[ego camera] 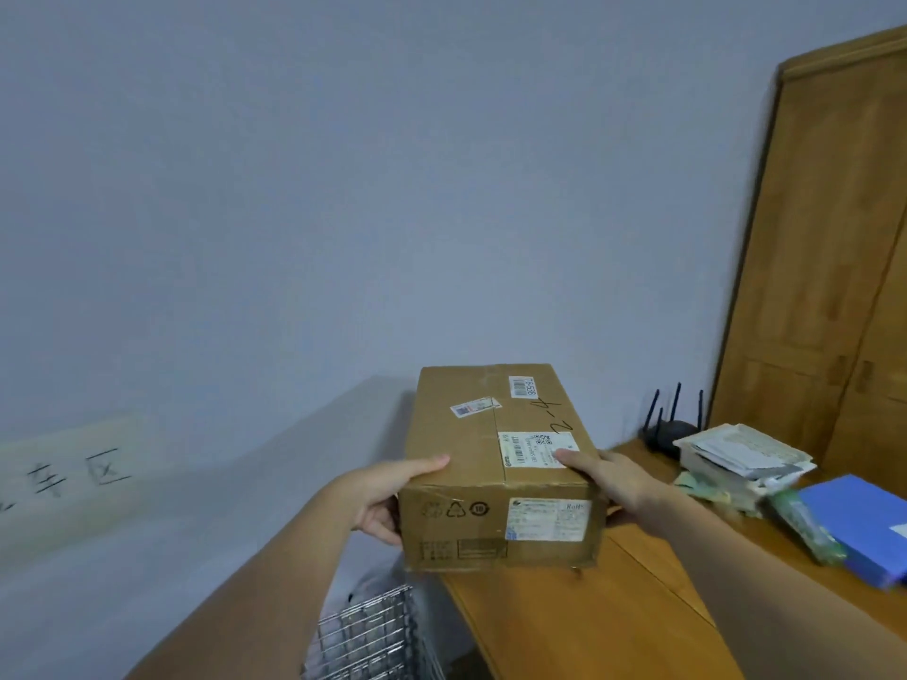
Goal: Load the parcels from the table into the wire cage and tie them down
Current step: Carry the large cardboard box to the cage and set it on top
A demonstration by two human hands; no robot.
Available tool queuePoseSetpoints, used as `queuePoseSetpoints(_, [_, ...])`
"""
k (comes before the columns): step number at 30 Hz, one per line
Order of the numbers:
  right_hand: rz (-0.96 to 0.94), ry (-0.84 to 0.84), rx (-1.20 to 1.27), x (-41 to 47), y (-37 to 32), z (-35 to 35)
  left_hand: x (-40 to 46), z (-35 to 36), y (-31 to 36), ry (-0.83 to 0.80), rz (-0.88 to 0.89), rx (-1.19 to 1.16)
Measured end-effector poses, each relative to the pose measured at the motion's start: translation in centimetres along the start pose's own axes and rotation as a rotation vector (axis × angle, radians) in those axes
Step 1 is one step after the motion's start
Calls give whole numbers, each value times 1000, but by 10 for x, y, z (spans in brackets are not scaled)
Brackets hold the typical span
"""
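Hands grip the box (pixel 500 463) at its near end, left hand (pixel 387 498) at 9 o'clock and right hand (pixel 613 488) at 3, thumbs on top. It sits at the bench (pixel 589 620) corner, perhaps just lifted. The cage (pixel 373 630) waits at 7 o'clock below. Best to keep it level, swing left clear of the edge, then lower flat inside.

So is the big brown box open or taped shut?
Shut. The cardboard box has its top flaps flat and closed, with labels stuck across the seam, while the left hand and right hand grip its sides.
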State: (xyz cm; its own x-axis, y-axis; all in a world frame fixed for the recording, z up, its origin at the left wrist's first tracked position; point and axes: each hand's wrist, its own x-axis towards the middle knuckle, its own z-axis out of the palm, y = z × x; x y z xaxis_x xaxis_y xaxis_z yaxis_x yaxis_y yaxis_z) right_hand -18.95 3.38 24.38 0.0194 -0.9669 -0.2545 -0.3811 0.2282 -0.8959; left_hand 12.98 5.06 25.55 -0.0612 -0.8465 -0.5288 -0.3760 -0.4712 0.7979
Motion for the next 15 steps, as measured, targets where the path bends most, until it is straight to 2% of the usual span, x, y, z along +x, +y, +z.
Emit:
queuePoseSetpoints(7, [-140, -295, -103, -1, -23, 105, -90, -53, -93, 271, -78, -112])
queuePoseSetpoints(15, [-239, -576, -205, -32, -21, 203, -185, -49, -192, 488, -187, -349])
